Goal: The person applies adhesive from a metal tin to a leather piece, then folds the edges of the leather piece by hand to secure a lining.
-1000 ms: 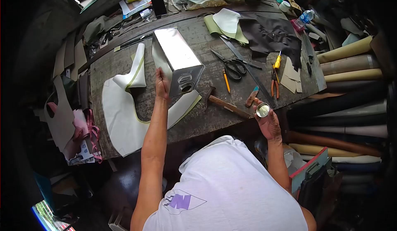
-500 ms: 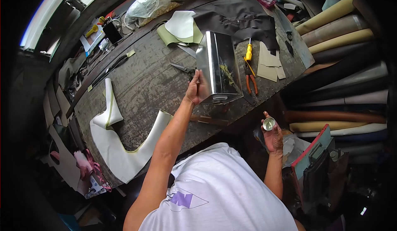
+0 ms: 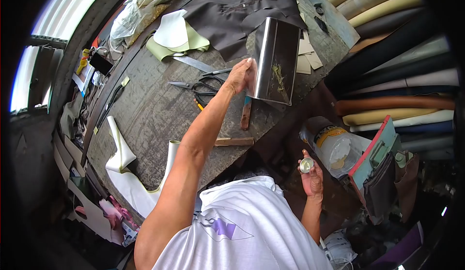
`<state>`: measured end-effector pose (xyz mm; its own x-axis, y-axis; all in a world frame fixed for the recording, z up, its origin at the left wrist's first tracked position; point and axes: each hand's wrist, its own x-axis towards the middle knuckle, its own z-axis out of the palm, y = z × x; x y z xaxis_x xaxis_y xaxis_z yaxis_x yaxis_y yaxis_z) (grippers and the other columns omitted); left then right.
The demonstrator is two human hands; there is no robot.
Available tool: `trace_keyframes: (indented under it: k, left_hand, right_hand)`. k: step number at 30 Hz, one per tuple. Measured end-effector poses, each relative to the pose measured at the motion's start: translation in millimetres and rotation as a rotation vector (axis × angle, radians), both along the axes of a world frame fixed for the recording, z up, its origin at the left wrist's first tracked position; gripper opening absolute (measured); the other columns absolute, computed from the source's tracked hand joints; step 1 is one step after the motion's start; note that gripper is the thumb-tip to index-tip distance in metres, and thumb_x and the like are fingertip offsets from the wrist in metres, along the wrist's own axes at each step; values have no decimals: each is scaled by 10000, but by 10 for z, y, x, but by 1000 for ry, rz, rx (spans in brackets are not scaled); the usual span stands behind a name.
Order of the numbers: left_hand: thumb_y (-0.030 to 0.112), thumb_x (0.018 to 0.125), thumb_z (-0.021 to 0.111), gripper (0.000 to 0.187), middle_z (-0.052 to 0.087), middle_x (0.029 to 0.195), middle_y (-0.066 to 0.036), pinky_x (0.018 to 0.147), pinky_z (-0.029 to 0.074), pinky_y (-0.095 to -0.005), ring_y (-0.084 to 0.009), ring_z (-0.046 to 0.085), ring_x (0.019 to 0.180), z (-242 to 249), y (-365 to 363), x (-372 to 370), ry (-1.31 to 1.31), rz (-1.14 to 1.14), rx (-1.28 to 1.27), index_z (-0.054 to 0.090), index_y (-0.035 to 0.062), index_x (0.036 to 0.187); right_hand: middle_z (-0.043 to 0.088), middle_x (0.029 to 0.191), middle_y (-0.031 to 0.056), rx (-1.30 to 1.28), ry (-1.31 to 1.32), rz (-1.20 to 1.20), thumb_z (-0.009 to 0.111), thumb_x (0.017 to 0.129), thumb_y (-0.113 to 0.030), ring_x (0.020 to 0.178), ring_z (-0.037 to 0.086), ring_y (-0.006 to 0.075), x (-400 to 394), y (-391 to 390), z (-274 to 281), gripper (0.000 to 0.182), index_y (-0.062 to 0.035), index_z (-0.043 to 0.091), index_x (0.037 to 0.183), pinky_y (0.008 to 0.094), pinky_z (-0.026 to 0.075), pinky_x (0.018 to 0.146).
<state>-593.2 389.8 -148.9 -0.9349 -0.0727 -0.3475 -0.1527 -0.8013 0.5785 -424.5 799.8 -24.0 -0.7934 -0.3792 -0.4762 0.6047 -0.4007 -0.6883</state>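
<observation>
My left hand (image 3: 239,76) grips the left side of a shiny rectangular metal can (image 3: 277,62), tilted above the workbench near its right edge. Yellowish smears mark the can's dark face. Off the bench to the right, my right hand (image 3: 312,178) holds a small round metal lid (image 3: 306,165) between its fingers. Black-handled scissors (image 3: 207,86) lie left of the can, beside a metal ruler (image 3: 193,63). A wooden-handled tool (image 3: 246,113) lies just below the can.
Dark leather (image 3: 232,13) and white and green pieces (image 3: 170,30) lie at the back. A cream curved piece (image 3: 138,192) is at the front left. Material rolls (image 3: 392,104) are stacked right, above a clear plastic container (image 3: 339,151) and a red-edged board (image 3: 370,146).
The view has shifted. The can has moved right across the bench with my left hand, now covering where the screwdriver and pliers lay and uncovering the scissors. My right hand still has the lid.
</observation>
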Motion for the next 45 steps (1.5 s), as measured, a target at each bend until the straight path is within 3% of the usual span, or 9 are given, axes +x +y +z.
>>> trace_keyframes:
  k: [7,13,15,17,27,32,39,42,45]
  left_hand:
    - [264,1039,509,389,606,958,-24,747,471,-247,-84,547,848,198,117,202,-66,10,-427,499,24,1346]
    - [290,1050,459,383,620,979,-46,820,462,-278,-111,546,890,224,301,387,0,-33,-744,576,-11,1255]
    - [235,1024,456,340,642,1086,-188,921,463,-366,-288,616,990,0,344,387,25,33,-1045,599,-14,1207]
    - [196,994,489,300,629,1065,-206,907,473,-379,-325,619,971,305,405,482,41,86,-1287,620,-4,1176]
    - [191,998,561,296,651,1044,-67,851,493,-294,-148,606,943,521,-298,1091,-65,61,-1185,617,0,1216]
    - [201,1020,555,317,648,1126,-56,866,484,-281,-132,605,979,813,-956,2429,-301,188,-1148,587,10,1271]
    - [139,989,561,265,651,1057,-52,808,505,-269,-127,620,894,1055,-821,4991,-820,603,-1080,624,2,1207]
    - [131,991,545,264,643,1087,-61,803,522,-281,-144,633,945,1133,-449,5875,-1067,815,-1023,619,11,1214]
    - [91,947,563,247,647,1077,-98,818,514,-327,-186,622,935,950,-163,6563,-1252,926,-1125,655,2,1159]
  right_hand:
    - [406,1519,123,-94,66,149,808,819,-257,1155,613,221,-297,-489,-16,606,31,570,1296,325,526,947]
    - [416,1509,102,-112,69,265,811,814,-260,1156,615,220,-359,-826,-5,597,37,583,1279,319,512,953]
    - [385,1536,110,-102,73,287,808,814,-256,1154,621,209,-327,-847,-46,594,28,580,1284,310,529,945]
    - [376,1539,121,-105,71,317,811,812,-264,1154,620,207,-309,-855,-42,604,28,579,1287,310,530,944]
    - [395,1512,149,-378,-55,451,833,779,-360,1145,623,207,-342,-1251,-97,681,30,585,1278,319,527,948]
    - [384,1509,113,-260,-13,629,827,784,-129,1214,582,206,-418,-1658,-249,575,-13,589,1295,344,466,1047]
    - [225,1586,126,97,446,782,696,833,70,1323,471,216,-545,-2513,-807,600,39,455,1382,317,411,1091]
    - [193,1599,208,674,1228,857,604,884,38,1402,380,339,-643,-2603,-673,555,-8,451,1416,356,367,1121]
    - [278,1553,226,820,1437,663,571,908,20,1381,399,382,-583,-2745,-561,486,0,483,1385,437,421,1085]
